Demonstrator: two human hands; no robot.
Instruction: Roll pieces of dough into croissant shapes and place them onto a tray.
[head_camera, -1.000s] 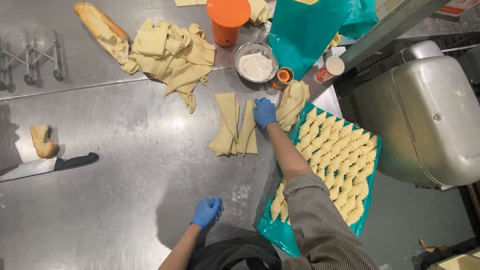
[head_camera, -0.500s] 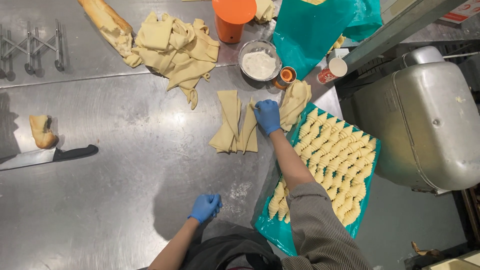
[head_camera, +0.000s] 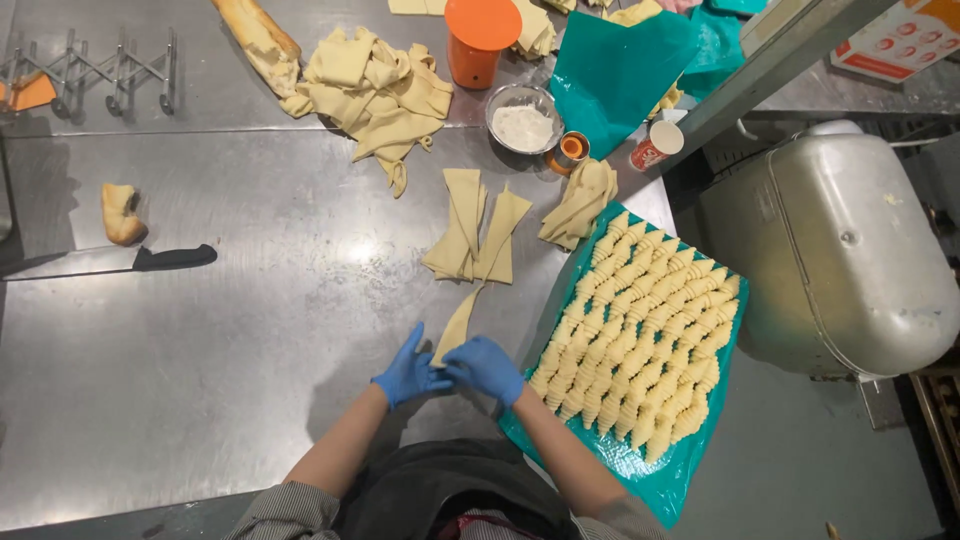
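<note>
Both the left hand (head_camera: 408, 373) and right hand (head_camera: 487, 367) wear blue gloves on a pale yellow dough strip (head_camera: 458, 326), beside cream rolled pastries (head_camera: 640, 330) on a teal sheet (head_camera: 668, 478), a grey steel table (head_camera: 220, 340), an orange-lidded container (head_camera: 480, 40) and a black-handled knife (head_camera: 110, 261).

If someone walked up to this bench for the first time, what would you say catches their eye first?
Most likely the teal tray at right, packed with rows of rolled dough pieces. Next, near the bench's front edge, the blue-gloved left hand and right hand meet at the wide end of a long dough triangle lying on the steel table. Further back lie a stack of cut triangles and a heap of dough scraps.
</note>
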